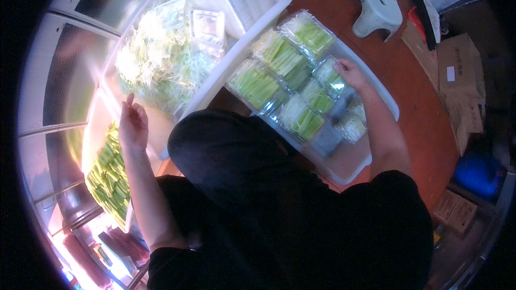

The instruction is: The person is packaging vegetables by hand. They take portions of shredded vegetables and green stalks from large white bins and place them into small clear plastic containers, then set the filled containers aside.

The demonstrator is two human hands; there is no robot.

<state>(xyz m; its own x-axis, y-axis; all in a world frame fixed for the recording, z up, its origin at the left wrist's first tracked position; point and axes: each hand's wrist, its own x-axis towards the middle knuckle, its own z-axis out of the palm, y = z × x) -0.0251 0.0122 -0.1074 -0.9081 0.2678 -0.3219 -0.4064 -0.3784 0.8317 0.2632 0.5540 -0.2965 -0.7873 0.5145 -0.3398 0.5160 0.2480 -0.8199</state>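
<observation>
My right hand (350,73) is at the far side of a white plastic tub (385,84), its fingers on the rim of a clear plastic box (328,76) of cut green and white stalks. Several similar packed boxes (278,54) fill much of that tub, some stacked. My left hand (134,125) is raised and holds nothing, its fingers partly spread. It hovers between a heap of pale shredded vegetable (161,60) in another white tub (238,62) and a container of cut green stalks (109,173). A small clear box (207,26) lies by the shreds.
A stack of clear plastic trays (238,0) stands in the shreds' tub. On the reddish floor (423,129) are a white plastic stool (377,6) and, at the right, cardboard boxes (459,68). A glossy panelled surface (60,72) runs along the left; glare washes out parts there.
</observation>
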